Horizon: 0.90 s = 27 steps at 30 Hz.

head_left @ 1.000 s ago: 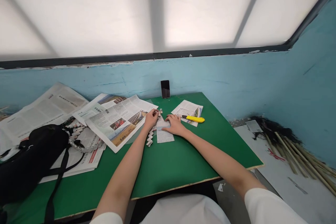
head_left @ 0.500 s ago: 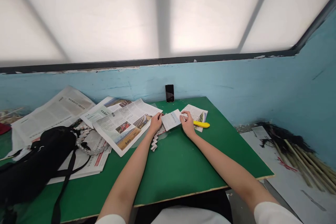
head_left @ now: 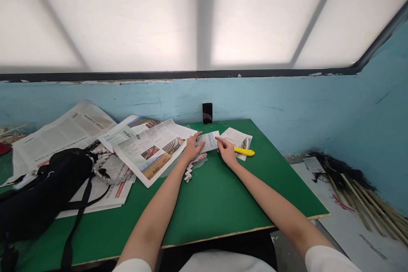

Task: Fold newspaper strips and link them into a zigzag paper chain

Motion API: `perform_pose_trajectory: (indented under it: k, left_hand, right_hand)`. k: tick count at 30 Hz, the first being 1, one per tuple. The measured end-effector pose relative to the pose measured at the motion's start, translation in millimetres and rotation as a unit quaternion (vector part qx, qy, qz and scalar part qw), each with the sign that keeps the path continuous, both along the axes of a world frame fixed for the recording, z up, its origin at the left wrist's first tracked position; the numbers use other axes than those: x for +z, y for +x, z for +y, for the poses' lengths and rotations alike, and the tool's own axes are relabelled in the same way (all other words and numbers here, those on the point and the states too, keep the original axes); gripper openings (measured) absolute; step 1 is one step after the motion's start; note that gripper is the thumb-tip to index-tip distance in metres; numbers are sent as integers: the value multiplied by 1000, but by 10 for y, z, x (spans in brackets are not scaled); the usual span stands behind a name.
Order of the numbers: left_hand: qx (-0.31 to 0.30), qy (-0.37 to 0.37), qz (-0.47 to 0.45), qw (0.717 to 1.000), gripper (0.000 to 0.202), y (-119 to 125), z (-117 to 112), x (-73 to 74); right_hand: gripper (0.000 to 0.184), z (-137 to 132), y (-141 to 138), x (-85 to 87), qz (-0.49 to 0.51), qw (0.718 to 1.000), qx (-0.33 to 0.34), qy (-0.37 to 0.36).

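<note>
A small folded piece of newspaper (head_left: 210, 140) lies near the middle of the green table, between my hands. My left hand (head_left: 192, 148) rests over its left end, thumb and fingers spread apart. At the right edge, my right hand (head_left: 227, 153) pinches the paper, index finger stretched over it; the fingertips are small and partly hidden. Below my left wrist is a short zigzag chain of folded paper (head_left: 188, 173), beside a strip with red print (head_left: 200, 158). Right of my right hand, a yellow-handled cutter (head_left: 245, 151) lies on another newspaper piece (head_left: 236, 137).
Large newspaper sheets (head_left: 153, 146) spread over the left of the green table (head_left: 219, 204). A black bag (head_left: 54, 191) with straps covers the near left. A phone (head_left: 207, 113) leans on the blue wall. Bundled sticks (head_left: 363, 199) lie beyond the table's right edge.
The newspaper piece has gone from tilted and raised to lying flatter on the table. My left hand has opened and moved right over it. My right index finger has stretched out.
</note>
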State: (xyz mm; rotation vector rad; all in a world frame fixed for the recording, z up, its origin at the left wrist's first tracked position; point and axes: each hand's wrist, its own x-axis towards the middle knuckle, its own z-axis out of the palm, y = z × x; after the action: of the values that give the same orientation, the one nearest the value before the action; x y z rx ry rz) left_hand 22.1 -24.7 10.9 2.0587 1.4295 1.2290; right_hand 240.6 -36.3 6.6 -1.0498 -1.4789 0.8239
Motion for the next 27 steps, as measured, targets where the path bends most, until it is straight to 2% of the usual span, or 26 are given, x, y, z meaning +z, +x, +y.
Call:
perform_pose_trajectory:
  k: [4, 7, 11, 15, 18, 23, 27]
  left_hand:
    - [-9, 0, 24, 1000, 59, 5, -23, 14]
    - [-18, -12, 29, 999, 47, -9, -11, 24]
    - [-14, -38, -52, 998, 28, -42, 47, 5]
    - [-18, -52, -151, 987, 31, -88, 133, -57]
    - [-28, -51, -188, 981, 33, -117, 184, -100]
    - [12, -55, -196, 979, 27, -115, 187, -106]
    - [16, -65, -186, 980, 28, -94, 164, -93]
  right_hand:
    - [50, 8, 7, -18, -2, 1000, 0, -10]
    - [51, 12, 15, -13, 3, 1000, 4, -22]
    - [51, -8, 20, 21, -7, 1000, 23, -12]
    - [50, -22, 4, 16, -27, 997, 70, 3]
    - [53, -4, -8, -14, -40, 995, 92, 4]
    - [52, 81, 13, -55, -65, 996, 54, -35]
    - [46, 119, 41, -66, -65, 996, 41, -43]
